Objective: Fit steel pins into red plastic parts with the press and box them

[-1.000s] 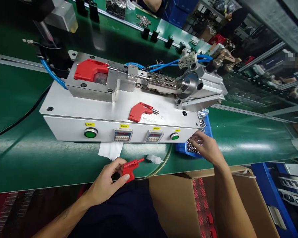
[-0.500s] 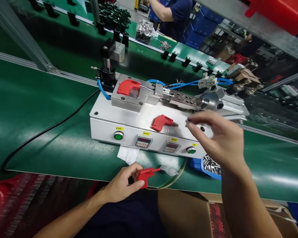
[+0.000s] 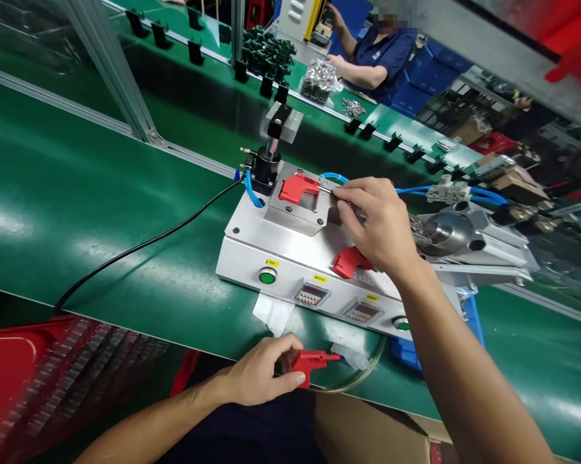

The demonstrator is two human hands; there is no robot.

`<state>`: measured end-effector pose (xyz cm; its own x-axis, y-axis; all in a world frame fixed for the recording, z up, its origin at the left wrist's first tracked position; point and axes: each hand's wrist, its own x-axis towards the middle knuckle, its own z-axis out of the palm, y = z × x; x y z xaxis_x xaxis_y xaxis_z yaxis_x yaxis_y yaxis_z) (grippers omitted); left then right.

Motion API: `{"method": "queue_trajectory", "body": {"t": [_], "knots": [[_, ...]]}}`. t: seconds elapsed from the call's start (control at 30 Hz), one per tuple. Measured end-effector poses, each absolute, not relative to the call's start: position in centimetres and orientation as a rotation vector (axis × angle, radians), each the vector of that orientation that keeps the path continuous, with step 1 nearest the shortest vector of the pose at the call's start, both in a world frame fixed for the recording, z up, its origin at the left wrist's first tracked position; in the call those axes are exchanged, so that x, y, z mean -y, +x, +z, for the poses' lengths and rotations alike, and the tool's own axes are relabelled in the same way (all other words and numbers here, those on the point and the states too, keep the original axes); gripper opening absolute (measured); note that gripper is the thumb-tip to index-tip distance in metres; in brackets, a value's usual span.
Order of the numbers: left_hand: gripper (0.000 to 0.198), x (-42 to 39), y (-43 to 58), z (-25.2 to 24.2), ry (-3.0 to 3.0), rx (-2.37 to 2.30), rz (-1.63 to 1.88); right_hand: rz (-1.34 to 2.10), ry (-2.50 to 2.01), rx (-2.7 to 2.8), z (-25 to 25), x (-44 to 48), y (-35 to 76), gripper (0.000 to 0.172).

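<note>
My left hand (image 3: 261, 374) grips a small red plastic part (image 3: 307, 364) at the near edge of the green belt. My right hand (image 3: 375, 222) reaches over the silver press machine (image 3: 290, 258), fingers pinched on a thin metal pin (image 3: 332, 190) beside the red part (image 3: 297, 188) seated in the machine's fixture. A second loose red part (image 3: 348, 261) lies on the machine's top plate, partly under my right wrist. A blue tray (image 3: 406, 351) of metal pins sits behind my right forearm, mostly hidden.
The machine's front carries green buttons (image 3: 268, 276) and two counters (image 3: 308, 295). A black cable (image 3: 140, 248) runs left across the belt. A red bin (image 3: 15, 361) sits at lower left, a cardboard box (image 3: 368, 432) below. Another person (image 3: 382, 55) works at the far belt.
My right hand left the blue pin tray, rose over the machine and came down at the fixture with a pin. The view shifted, moving the machine right. My left hand kept its red part.
</note>
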<state>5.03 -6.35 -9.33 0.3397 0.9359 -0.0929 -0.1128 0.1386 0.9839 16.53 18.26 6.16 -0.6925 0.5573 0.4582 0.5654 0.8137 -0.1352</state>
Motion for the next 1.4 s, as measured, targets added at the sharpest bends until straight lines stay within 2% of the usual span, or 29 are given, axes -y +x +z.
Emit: {"method": "queue_trajectory", "body": {"t": [0.43, 0.6, 0.7, 0.83, 1.07, 1.13, 1.27, 1.4], "knots": [[0.022, 6.1, 5.0, -9.9, 1.154, -0.884, 0.951, 0.081, -0.81, 2.752, 8.8, -20.9, 10.9, 0.013], [0.029, 6.5, 5.4, -10.4, 1.059, -0.841, 1.003, 0.06, -0.794, 2.436, 12.1, -17.9, 13.9, 0.01], [0.035, 7.2, 4.3, -9.9, 1.026, -0.842, 1.017, 0.128, -0.815, 2.497, 12.5, -15.2, 17.8, 0.01], [0.046, 6.7, 0.6, -6.9, 1.103, -0.95, 1.14, 0.166, -0.96, 2.622, 9.9, -13.2, 22.6, 0.013], [0.039, -3.4, -5.1, 3.2, 1.633, -1.364, 1.418, 0.188, -0.961, 2.539, 7.1, -13.0, 24.9, 0.014], [0.039, -6.7, -5.5, 5.4, 1.895, -1.488, 1.343, 0.178, -0.929, 2.518, 6.9, -12.8, 25.1, 0.014], [0.039, -11.0, -5.1, 8.0, 2.252, -1.638, 0.912, 0.168, -0.913, 2.497, 6.1, -12.4, 25.8, 0.014], [0.039, -11.9, -3.7, 8.5, 2.367, -1.885, 0.557, 0.155, -0.925, 2.48, 5.4, -11.9, 26.8, 0.026]]}}
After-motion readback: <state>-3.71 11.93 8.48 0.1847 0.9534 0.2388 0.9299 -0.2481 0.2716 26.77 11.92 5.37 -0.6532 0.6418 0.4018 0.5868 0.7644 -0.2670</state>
